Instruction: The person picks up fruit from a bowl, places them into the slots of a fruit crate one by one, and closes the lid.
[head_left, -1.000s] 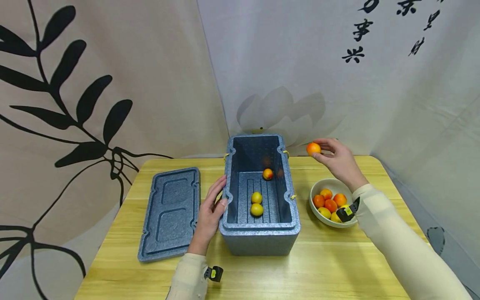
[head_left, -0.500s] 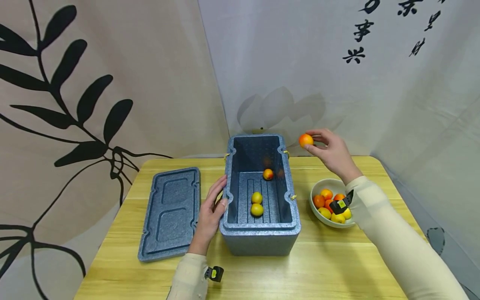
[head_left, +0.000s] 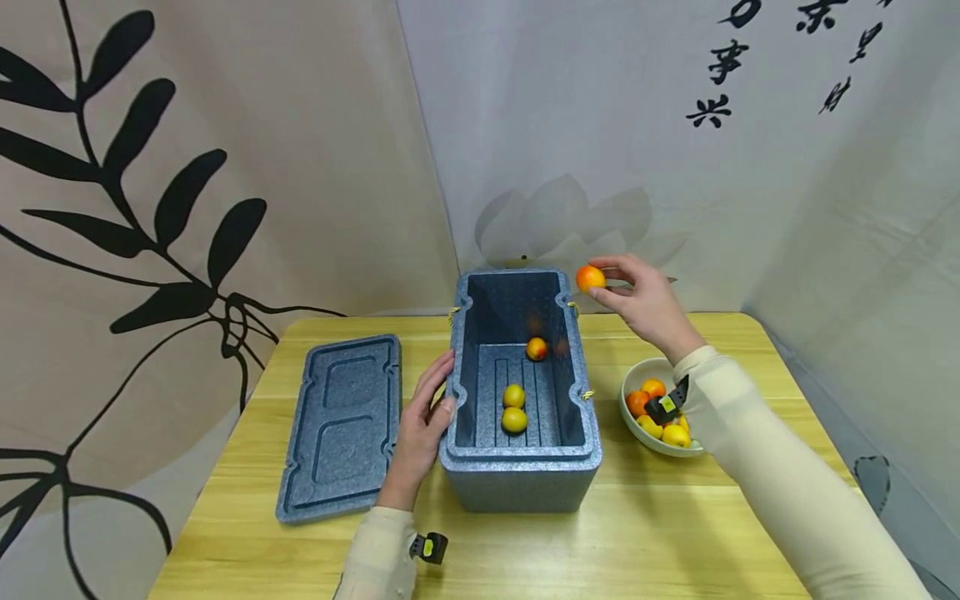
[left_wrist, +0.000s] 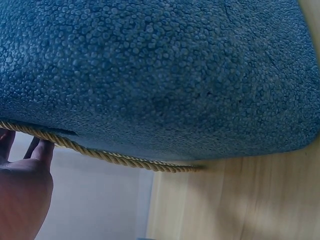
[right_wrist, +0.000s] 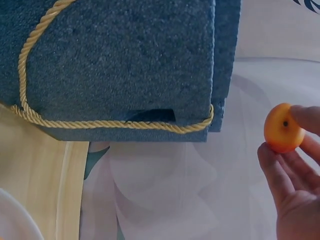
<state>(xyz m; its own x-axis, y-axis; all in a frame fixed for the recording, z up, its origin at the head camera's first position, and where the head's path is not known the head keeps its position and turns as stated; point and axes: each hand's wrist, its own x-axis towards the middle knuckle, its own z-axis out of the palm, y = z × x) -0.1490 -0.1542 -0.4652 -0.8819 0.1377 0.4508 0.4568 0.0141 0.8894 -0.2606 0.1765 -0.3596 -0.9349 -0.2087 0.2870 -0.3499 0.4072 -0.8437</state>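
My right hand (head_left: 636,302) pinches a round orange-red fruit (head_left: 591,278) between thumb and fingertips. It is raised beside the far right corner of a blue-grey foam box (head_left: 521,492). In the right wrist view the fruit (right_wrist: 284,128) shows a small dark dot, with the box's side (right_wrist: 135,65) and yellow rope handle (right_wrist: 120,124) to its left. Two yellow lemons (head_left: 513,420) and one red-orange fruit (head_left: 536,348) lie on the floor of the open box. My left hand (head_left: 417,425) rests along the box's left wall, fingers extended, near the rope (left_wrist: 115,159) in the left wrist view.
A blue-grey foam lid (head_left: 341,425) lies flat on the wooden table (head_left: 510,558), left of the box. To the right stands a pale bowl (head_left: 628,417) of orange and yellow fruit, partly hidden by my right forearm. A printed cloth (head_left: 322,167) hangs behind the table.
My right hand has moved left and slightly up with the orange-red fruit, from above the bowl towards the box. My left hand and the box have stayed put.
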